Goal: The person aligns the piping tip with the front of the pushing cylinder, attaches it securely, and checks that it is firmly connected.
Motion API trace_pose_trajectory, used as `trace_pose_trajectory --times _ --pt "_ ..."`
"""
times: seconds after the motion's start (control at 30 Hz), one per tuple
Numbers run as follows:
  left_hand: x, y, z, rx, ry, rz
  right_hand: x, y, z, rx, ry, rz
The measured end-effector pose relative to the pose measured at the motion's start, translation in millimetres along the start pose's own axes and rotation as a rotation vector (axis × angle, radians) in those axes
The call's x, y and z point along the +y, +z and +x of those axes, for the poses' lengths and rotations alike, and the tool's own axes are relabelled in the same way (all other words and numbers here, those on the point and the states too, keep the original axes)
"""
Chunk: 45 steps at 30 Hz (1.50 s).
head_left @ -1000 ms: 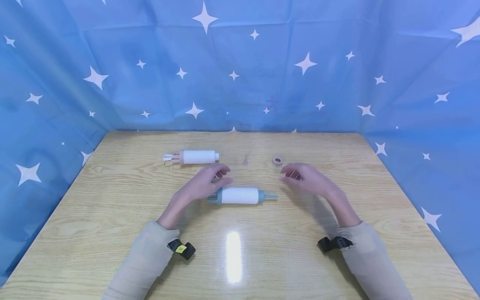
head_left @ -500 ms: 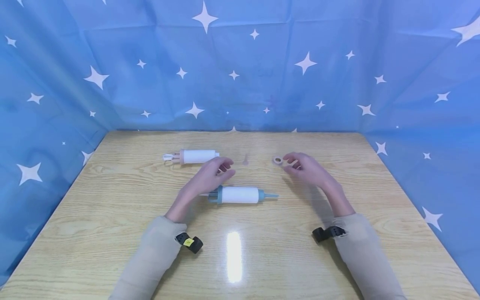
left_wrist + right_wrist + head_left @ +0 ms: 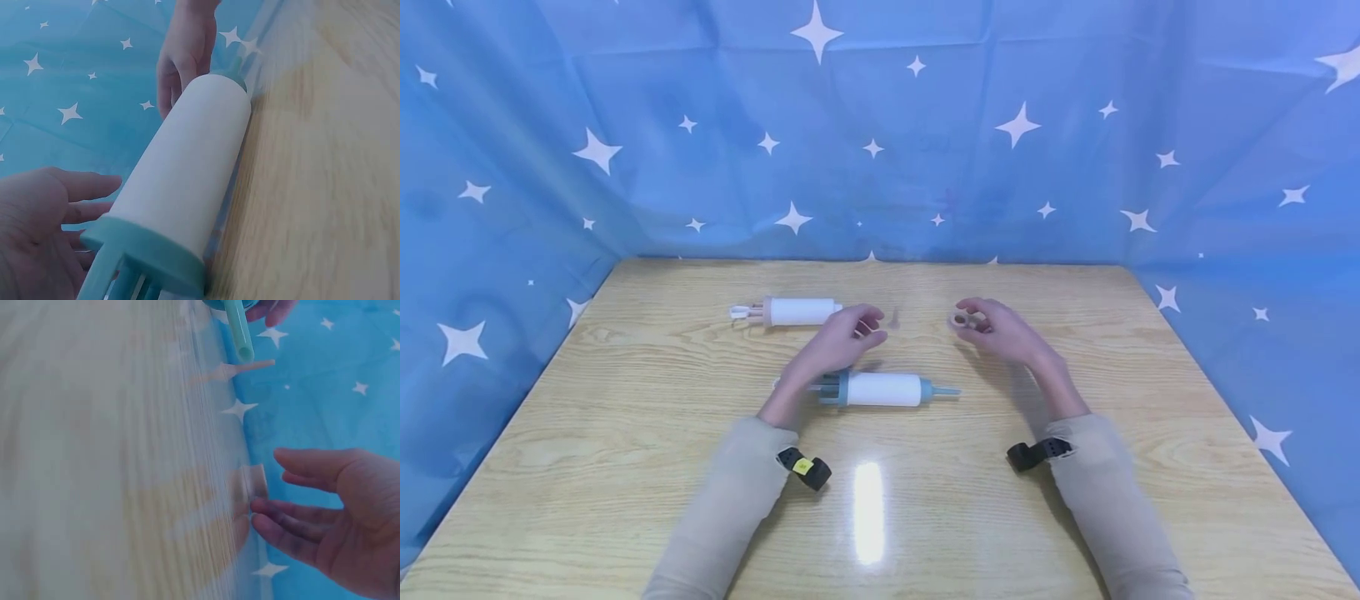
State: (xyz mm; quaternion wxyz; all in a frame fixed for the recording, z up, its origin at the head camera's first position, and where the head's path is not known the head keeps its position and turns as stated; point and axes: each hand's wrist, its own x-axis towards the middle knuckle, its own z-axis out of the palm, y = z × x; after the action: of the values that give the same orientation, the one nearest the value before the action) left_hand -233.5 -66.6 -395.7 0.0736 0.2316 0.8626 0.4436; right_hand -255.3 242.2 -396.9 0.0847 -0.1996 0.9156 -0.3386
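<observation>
Right hand (image 3: 1003, 332): fingers parted around ring (image 3: 258, 480). Left hand (image 3: 844, 337): fingers relaxed, empty; loose nozzle (image 3: 894, 323) just beyond. Left of fingers: pink-collared syringe (image 3: 802, 312), seemingly unfinished. Nearer: blue-collared syringe (image 3: 883, 389), seemingly complete.

Star-printed cloth (image 3: 835, 92) around a wooden table (image 3: 587, 450)

Blue cloth hung behind the table's far edge and past its left and right sides, creased by fold lines. White four-pointed stars (image 3: 1017, 125), large and small, lay scattered over it. Table's surface was pale, grain running left to right. Bright glare strip (image 3: 868, 512) lay on its near half, midway across.
</observation>
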Motion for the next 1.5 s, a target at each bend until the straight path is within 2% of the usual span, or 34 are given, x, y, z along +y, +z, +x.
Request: trace_pose_trajectory --times 0.3,0.57,0.87,1.07,1.23,1.5 --pt "6.0 7.9 11.5 0.016 -0.058 -0.051 3 2 5.9 -0.005 0.007 0.011" --pt "1.5 12.6 23.0 0.026 -0.115 -0.102 4 4 10.9 -0.01 -0.02 -0.017" --pt "0.8 16.9 30.5 0.008 -0.12 -0.188 3 4 11.1 -0.018 -0.048 -0.051" --pt "-1.3 20.7 34.9 -0.01 -0.112 -0.186 2 4 11.9 -0.018 -0.04 -0.054" --pt "-1.6 22.8 37.6 0.0 -0.116 -0.177 1 5 12.6 -0.018 -0.026 -0.052" --pt "-0.2 24.1 39.5 0.056 -0.19 -0.163 4 4 11.0 -0.016 -0.003 -0.058"
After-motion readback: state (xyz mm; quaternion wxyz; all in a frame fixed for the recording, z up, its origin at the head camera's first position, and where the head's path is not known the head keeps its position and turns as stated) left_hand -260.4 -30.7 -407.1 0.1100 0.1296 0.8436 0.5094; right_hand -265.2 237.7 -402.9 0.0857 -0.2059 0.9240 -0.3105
